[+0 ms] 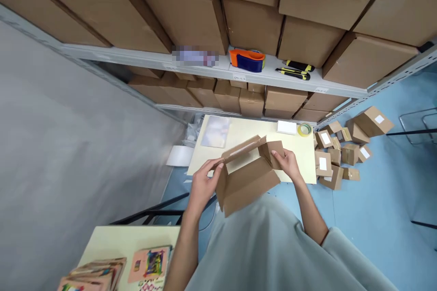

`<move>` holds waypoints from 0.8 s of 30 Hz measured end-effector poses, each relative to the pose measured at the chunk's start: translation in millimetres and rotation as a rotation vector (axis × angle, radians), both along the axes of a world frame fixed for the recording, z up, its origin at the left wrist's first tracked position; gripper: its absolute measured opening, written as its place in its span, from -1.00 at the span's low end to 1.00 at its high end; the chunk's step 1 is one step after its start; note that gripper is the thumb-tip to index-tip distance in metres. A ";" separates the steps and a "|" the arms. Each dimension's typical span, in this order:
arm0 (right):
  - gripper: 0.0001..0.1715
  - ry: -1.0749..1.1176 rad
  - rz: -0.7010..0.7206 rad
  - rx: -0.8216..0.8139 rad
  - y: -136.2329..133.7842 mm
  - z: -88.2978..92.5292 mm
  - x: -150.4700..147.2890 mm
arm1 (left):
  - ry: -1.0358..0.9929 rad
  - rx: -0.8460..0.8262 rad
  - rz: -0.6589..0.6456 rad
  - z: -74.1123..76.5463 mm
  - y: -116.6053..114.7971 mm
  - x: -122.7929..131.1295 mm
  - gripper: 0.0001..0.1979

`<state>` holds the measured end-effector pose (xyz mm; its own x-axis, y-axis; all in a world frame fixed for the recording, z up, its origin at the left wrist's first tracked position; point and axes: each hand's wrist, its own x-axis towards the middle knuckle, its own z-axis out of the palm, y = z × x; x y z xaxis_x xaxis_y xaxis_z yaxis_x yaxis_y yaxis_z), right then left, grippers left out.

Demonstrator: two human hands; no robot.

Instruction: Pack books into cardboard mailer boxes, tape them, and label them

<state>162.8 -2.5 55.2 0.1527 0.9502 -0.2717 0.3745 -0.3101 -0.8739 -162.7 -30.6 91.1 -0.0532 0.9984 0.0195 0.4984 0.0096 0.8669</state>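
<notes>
Head camera: at risk of skewing or creasing the open brown cardboard box (251,179), over the near edge of the pale-yellow rectangular table (307,166), through uneven pull at both ends. Gripped at left by the bare left hand (205,182), closed thumb-to-fingers on cardboard; pinched likewise at right by the bare right hand (287,162).
</notes>
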 end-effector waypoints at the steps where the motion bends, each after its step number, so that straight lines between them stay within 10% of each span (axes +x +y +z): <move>1: -0.27 0.021 -0.040 -0.013 -3.7 -0.3 0.3 | -0.003 -0.016 -0.015 -3.6 10.9 0.0 -0.62; 12: -0.13 0.125 -0.505 -0.067 -25.3 15.5 -3.0 | -0.045 -0.249 -0.109 -25.1 86.8 -7.4 -0.20; 24: -0.16 -0.042 -0.492 -0.118 -20.2 17.6 -14.4 | 0.212 -0.304 -0.165 -44.1 100.4 -31.6 -0.67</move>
